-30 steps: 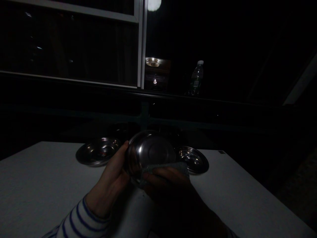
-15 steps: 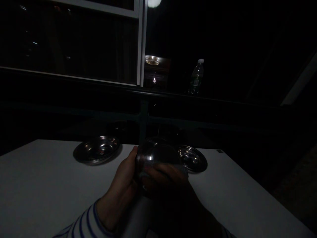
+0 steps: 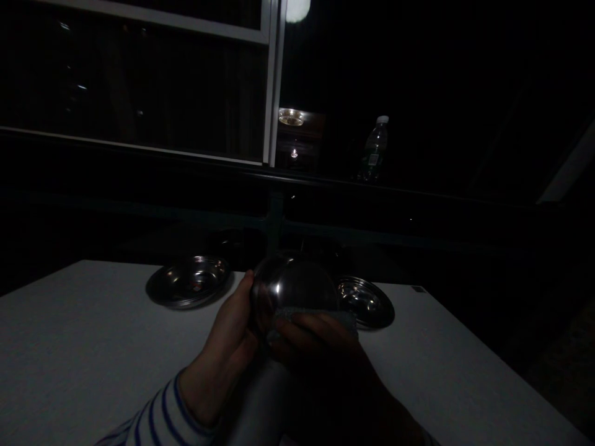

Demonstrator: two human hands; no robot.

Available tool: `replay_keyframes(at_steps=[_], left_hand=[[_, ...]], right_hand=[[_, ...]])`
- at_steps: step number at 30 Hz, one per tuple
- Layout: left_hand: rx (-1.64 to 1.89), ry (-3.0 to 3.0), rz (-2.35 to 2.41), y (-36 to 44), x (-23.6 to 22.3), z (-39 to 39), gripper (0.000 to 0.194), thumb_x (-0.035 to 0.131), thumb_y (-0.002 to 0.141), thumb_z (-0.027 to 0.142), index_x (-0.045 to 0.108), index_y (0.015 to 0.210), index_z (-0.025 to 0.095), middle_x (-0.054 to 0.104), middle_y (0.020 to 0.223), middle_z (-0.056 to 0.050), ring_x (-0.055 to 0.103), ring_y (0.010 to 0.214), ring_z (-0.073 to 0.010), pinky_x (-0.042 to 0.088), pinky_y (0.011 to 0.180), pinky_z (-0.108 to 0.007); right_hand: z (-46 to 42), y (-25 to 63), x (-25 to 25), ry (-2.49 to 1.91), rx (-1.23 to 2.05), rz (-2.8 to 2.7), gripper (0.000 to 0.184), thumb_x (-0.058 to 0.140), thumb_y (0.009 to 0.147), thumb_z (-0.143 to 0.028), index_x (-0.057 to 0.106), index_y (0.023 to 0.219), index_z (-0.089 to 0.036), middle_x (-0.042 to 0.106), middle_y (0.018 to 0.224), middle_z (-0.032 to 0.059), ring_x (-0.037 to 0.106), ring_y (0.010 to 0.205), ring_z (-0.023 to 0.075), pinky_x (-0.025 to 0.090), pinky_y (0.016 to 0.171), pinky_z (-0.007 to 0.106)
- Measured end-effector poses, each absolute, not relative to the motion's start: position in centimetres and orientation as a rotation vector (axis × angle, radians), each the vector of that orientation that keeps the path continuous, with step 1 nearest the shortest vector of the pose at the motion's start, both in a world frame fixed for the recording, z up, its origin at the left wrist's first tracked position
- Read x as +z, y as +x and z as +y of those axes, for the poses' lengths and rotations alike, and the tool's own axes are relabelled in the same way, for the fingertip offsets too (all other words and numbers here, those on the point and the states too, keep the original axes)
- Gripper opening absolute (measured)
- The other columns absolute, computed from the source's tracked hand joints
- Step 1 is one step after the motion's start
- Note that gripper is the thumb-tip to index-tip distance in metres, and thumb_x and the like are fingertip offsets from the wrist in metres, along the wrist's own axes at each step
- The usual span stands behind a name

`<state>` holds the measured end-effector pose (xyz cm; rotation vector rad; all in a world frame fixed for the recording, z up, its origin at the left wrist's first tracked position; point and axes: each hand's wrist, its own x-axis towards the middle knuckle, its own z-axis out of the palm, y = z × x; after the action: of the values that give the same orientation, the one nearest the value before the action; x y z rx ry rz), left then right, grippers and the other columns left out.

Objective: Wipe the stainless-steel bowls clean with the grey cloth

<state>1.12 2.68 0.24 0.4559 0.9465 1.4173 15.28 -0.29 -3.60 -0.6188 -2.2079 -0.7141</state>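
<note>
Above the near middle of the white table (image 3: 106, 359), a shiny metal bowl (image 3: 297, 282) is held tilted, with its rounded outside facing up. My left hand (image 3: 232, 328) grips its left rim, thumb along the edge. Against the bowl's lower surface my right hand (image 3: 320, 347) presses a grey cloth (image 3: 346, 319), fingers curled over it. The light is very dim, so the right palm and the bowl's underside are hidden in shadow.
Metal dishes (image 3: 188, 282) sit at the table's back left. Another metal dish (image 3: 367, 303) lies at the back right, just beyond the held bowl. A plastic bottle (image 3: 374, 152) stands on the dark ledge by the window frame (image 3: 273, 87).
My right hand has shifted slightly down with the cloth over the bowl, exposing more of its surface and the cloth. The whole view has moved a little; the dishes stay put.
</note>
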Motion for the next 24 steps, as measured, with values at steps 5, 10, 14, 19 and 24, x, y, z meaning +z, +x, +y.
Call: replay_keyframes(at_steps=[5, 10, 14, 19, 24], left_hand=[[1.407, 0.435, 0.941, 2.2, -0.5, 2.4, 0.021, 0.053, 0.083, 0.028, 0.060, 0.068, 0.015, 0.062, 0.053, 0.002, 0.055, 0.043, -0.0089, 0.043, 0.044, -0.019], [1.454, 0.411, 0.921, 0.7, 0.5, 2.9, 0.015, 0.052, 0.083, 0.019, 0.060, 0.071, 0.015, 0.064, 0.056, 0.001, 0.059, 0.046, -0.0113, 0.047, 0.045, -0.021], [1.548, 0.426, 0.881, -0.2, 1.3, 3.2, 0.020, 0.046, 0.086, 0.019, 0.060, 0.073, 0.014, 0.065, 0.058, -0.001, 0.060, 0.047, -0.0117, 0.048, 0.047, -0.022], [1.487, 0.423, 0.910, 0.9, 0.4, 2.8, 0.016, 0.053, 0.082, 0.023, 0.060, 0.070, 0.015, 0.064, 0.058, 0.001, 0.059, 0.049, -0.0108, 0.046, 0.048, -0.021], [1.288, 0.576, 0.946, 2.2, -1.5, 2.5, 0.027, 0.058, 0.077, 0.038, 0.063, 0.071, 0.012, 0.062, 0.056, 0.000, 0.054, 0.045, -0.0102, 0.041, 0.046, -0.021]], right_hand=[[-0.1, 15.2, -4.1, -0.591, -0.762, -2.135, 0.020, 0.042, 0.091, -0.016, 0.060, 0.100, -0.016, 0.065, 0.105, -0.0004, 0.050, 0.104, 0.0140, 0.043, 0.088, 0.028], [0.0, 15.4, -4.8, -0.649, -0.700, -2.207, 0.027, 0.042, 0.089, -0.018, 0.055, 0.113, -0.017, 0.060, 0.117, -0.0013, 0.048, 0.111, 0.0147, 0.042, 0.093, 0.030], [0.3, 15.5, -5.1, -0.573, -0.729, -2.223, 0.026, 0.044, 0.088, -0.019, 0.056, 0.111, -0.016, 0.060, 0.117, -0.0007, 0.047, 0.111, 0.0155, 0.043, 0.092, 0.030], [0.2, 15.2, -4.5, -0.593, -0.717, -2.172, 0.023, 0.045, 0.089, -0.020, 0.058, 0.107, -0.016, 0.063, 0.109, -0.0002, 0.051, 0.103, 0.0147, 0.044, 0.086, 0.029], [0.2, 15.2, -4.1, -0.601, -0.771, -2.129, 0.020, 0.046, 0.089, -0.018, 0.060, 0.104, -0.015, 0.064, 0.108, 0.0016, 0.049, 0.108, 0.0153, 0.042, 0.089, 0.029]])
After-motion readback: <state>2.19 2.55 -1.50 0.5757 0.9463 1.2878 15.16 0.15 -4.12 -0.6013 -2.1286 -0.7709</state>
